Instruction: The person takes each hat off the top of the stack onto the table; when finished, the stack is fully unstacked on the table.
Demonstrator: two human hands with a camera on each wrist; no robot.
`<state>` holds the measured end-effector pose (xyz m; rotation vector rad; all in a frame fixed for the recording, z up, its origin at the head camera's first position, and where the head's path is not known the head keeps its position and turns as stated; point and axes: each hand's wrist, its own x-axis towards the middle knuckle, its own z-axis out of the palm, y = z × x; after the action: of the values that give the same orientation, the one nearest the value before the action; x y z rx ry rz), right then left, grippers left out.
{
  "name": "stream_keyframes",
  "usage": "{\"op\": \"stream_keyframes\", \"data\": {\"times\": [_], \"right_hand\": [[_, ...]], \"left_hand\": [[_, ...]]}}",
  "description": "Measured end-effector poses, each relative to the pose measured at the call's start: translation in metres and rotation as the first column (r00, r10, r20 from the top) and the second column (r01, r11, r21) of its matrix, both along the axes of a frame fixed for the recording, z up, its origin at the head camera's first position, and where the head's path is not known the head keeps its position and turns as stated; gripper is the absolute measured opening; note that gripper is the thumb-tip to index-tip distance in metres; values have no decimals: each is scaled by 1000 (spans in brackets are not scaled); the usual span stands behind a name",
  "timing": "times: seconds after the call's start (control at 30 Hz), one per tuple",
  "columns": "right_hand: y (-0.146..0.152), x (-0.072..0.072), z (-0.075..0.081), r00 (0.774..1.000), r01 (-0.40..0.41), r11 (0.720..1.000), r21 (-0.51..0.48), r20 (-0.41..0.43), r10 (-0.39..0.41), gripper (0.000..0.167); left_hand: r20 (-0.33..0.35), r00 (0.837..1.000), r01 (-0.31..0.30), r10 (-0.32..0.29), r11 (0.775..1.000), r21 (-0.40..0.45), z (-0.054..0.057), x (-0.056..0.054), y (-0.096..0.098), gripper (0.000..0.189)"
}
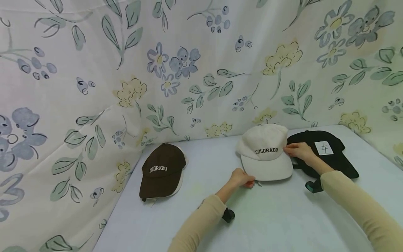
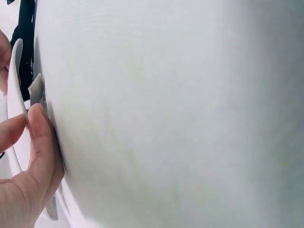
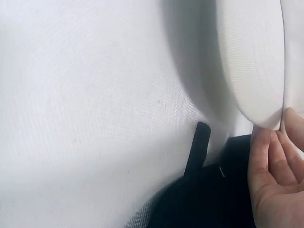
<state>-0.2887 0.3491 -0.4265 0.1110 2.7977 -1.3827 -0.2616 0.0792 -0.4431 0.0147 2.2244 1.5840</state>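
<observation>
A white baseball cap (image 1: pixel 263 154) with dark COLORADO lettering is held between both hands, its brim toward me. My left hand (image 1: pixel 241 177) pinches the left edge of the brim; in the left wrist view the thumb and fingers (image 2: pixel 42 142) close over that edge from both sides. At the cap's right side, my right hand (image 1: pixel 300 151) pinches it where crown and brim meet, and the right wrist view shows the thumb and fingers (image 3: pixel 278 156) there. Just behind the right hand lies a black cap (image 1: pixel 338 159) bearing a white patch marked 4.
A brown COLORADO cap (image 1: pixel 163 171) lies at the left of the white-covered table (image 1: pixel 270 220), with a pale edge of something showing beneath it. Floral fabric (image 1: pixel 201 70) hangs along the back and left side.
</observation>
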Motion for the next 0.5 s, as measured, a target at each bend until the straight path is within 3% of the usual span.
{"op": "stream_keyframes", "data": {"times": [0.23,0.5], "right_hand": [[-2,-1,-2,999,45,998,48,-4,-44,56],[-2,1,-8,1000,8,997,71,-19,-7,51]], "left_hand": [[26,1000,10,-9,999,-38,-3,-9,5,13],[57,998,33,-25,990,-137,2,-15,9,16]]}}
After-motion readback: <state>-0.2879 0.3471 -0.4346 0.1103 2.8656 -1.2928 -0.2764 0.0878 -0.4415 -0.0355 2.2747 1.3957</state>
